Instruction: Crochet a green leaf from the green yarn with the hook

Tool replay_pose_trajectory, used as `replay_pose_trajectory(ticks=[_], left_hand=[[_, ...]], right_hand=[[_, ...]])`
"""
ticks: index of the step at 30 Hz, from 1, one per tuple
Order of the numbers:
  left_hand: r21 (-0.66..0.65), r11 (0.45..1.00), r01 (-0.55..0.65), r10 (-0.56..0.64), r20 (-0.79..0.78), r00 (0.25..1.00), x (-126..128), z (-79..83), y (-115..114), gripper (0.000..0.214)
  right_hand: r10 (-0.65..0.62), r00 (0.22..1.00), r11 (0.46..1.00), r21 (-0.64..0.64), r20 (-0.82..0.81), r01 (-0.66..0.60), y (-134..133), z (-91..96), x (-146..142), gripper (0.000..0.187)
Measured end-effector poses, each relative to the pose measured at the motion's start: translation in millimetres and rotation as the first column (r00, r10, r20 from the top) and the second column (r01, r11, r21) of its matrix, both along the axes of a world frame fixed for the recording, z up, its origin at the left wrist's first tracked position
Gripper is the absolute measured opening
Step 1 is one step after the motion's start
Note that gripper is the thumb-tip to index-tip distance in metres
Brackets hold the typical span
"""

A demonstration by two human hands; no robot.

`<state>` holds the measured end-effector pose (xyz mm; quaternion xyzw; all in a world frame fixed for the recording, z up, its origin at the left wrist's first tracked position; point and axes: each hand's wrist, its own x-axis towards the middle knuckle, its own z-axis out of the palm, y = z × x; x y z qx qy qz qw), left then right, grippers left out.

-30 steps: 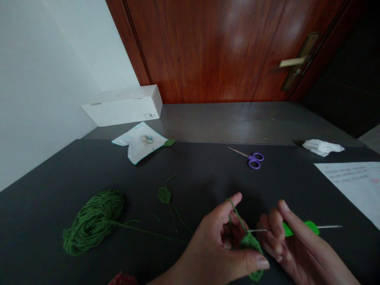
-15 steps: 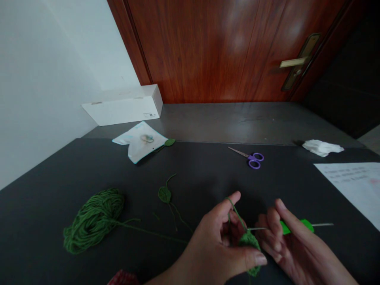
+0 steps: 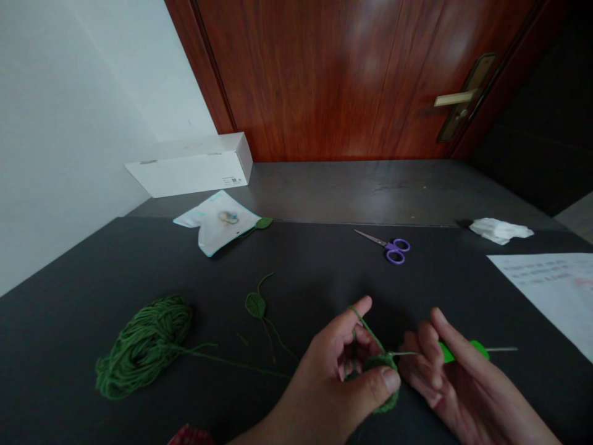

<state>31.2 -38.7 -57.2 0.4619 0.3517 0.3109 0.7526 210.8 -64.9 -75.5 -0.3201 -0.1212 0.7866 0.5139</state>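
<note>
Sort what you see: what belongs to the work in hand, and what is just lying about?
Seemingly in use:
left hand, holding green yarn piece
right hand, holding green-handled metal tool
green skein, strand running toward the left hand

Seemingly lying about:
purple scissors
nearer leaf-shaped piece
farther leaf-shaped piece, by the white packet
white packet
white box
crumpled white item
printed sheet

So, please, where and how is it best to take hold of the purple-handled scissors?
I would take the scissors by the purple finger loops, from above and the near right side. They lie flat on the dark tabletop, with the loops to the right and the pointed blades aimed left and away.
</note>
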Motion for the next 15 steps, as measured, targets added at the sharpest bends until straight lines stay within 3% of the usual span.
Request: replay_pose_trajectory(ticks=[4, 8, 12, 15], left_hand=[[0.038, 0.999, -0.025, 0.028, -0.064, 0.998, -0.6, 0.0, 0.8, 0.075], [0.046, 0.997, -0.062, 0.068, -0.126, 0.990, 0.6, 4.8, 0.6, 0.074], [0.043, 0.995, -0.085, 0.090, -0.127, 0.988, 1.1, 6.4, 0.4, 0.076], [0.045, 0.995, -0.085, 0.090, -0.121, 0.989, 1.0, 4.3, 0.7, 0.075]], right_hand=[[0.012, 0.995, 0.999, 0.048, 0.098, -0.017, -2.1, 0.6, 2.2, 0.044], [-0.032, 0.945, 0.978, 0.206, 0.326, -0.038, -7.0, 0.5, 8.4, 0.050], [-0.156, 0.874, 0.903, 0.425, 0.461, -0.063, -12.6, -3.5, 14.1, 0.050], [-0.267, 0.807, 0.818, 0.567, 0.527, -0.100, -14.6, -6.2, 16.6, 0.046]])
